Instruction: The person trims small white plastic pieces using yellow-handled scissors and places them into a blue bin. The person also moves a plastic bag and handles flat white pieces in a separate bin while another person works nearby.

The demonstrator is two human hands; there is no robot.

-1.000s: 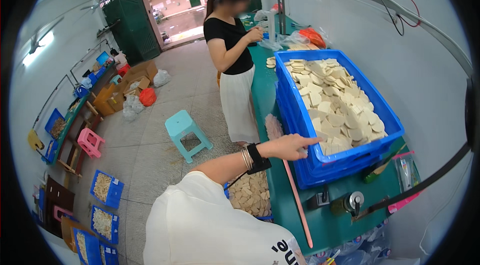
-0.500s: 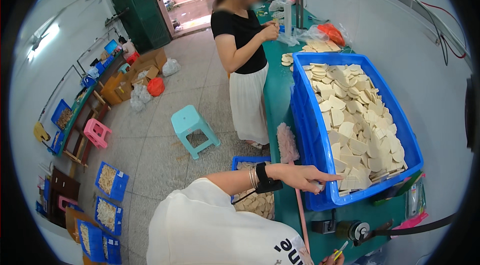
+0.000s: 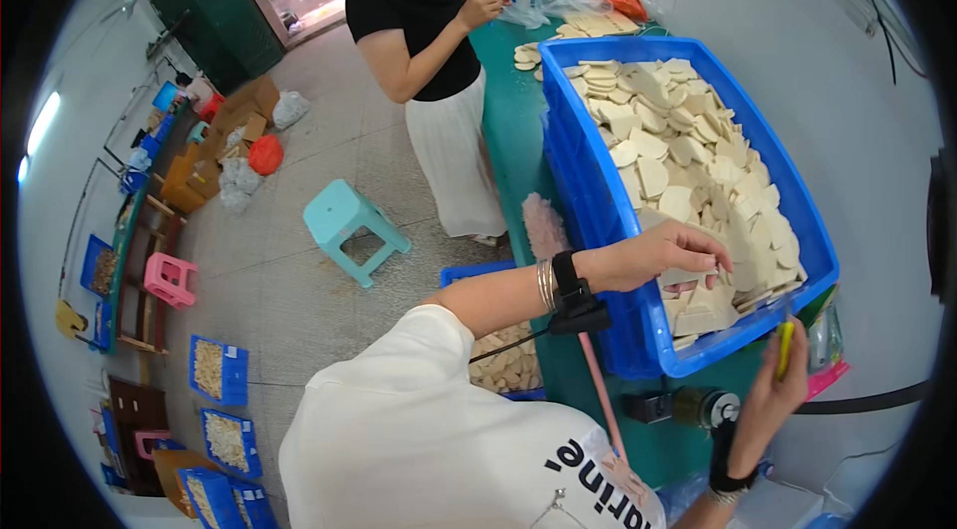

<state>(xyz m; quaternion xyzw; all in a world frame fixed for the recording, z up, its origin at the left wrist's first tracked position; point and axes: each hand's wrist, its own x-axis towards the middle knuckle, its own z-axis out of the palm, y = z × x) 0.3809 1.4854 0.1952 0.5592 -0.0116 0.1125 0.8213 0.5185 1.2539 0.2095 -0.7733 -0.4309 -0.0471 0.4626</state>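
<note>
Left hand (image 3: 653, 255): reaches over near rim of crate (image 3: 598, 220); fingers curled down onto pale flat pieces (image 3: 688, 180); grip on a single piece cannot be told.
Right hand (image 3: 773, 384): raised outside crate's near right corner; closed around thin yellow tool (image 3: 785, 348), held upright.
Crate: blue, rectangular, on green bench (image 3: 518, 130); filled with pale flat pieces across whole floor.
Wrists: black band and bangles on left (image 3: 558, 280); black band on right.
Second crate (image 3: 498, 359): blue, below bench edge, holds similar pieces.
Co-worker (image 3: 429, 60): stands at far end of bench, hands raised near chest.
Stool (image 3: 349, 225): turquoise, on floor, well apart from bench.
</note>
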